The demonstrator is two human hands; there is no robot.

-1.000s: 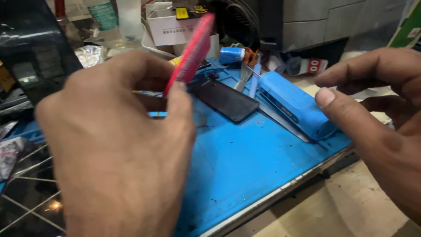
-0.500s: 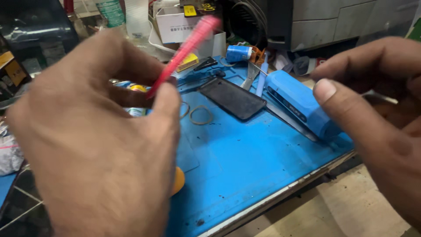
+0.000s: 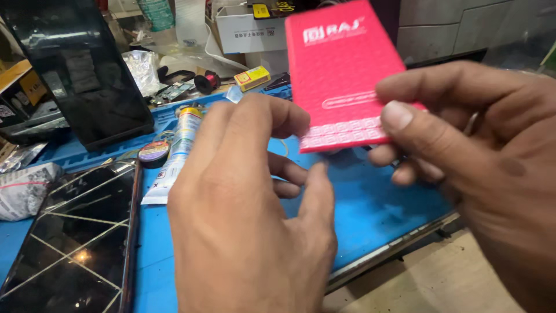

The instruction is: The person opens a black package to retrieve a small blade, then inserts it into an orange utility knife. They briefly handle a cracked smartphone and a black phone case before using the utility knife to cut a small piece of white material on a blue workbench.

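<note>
My right hand [image 3: 480, 156] pinches the lower right corner of a flat red packet [image 3: 339, 69] with white print, thumb on its front, and holds it upright above the blue work mat [image 3: 370, 203]. My left hand [image 3: 249, 214] hovers just left of and below the packet, fingers curled and apart, holding nothing. Its fingertips are close to the packet's lower edge; I cannot tell if they touch it.
A cracked phone screen [image 3: 63, 243] lies at the lower left of the mat. A glue tube [image 3: 176, 153], a tape roll [image 3: 153, 153], a dark glass panel [image 3: 87, 75], a white box [image 3: 249, 29] and small parts crowd the back. The mat's front edge [image 3: 399, 243] overhangs a beige surface.
The red packet has passed from my left hand to my right hand and now faces me flat. The view has shifted left, so the dark phone and blue block are out of sight.
</note>
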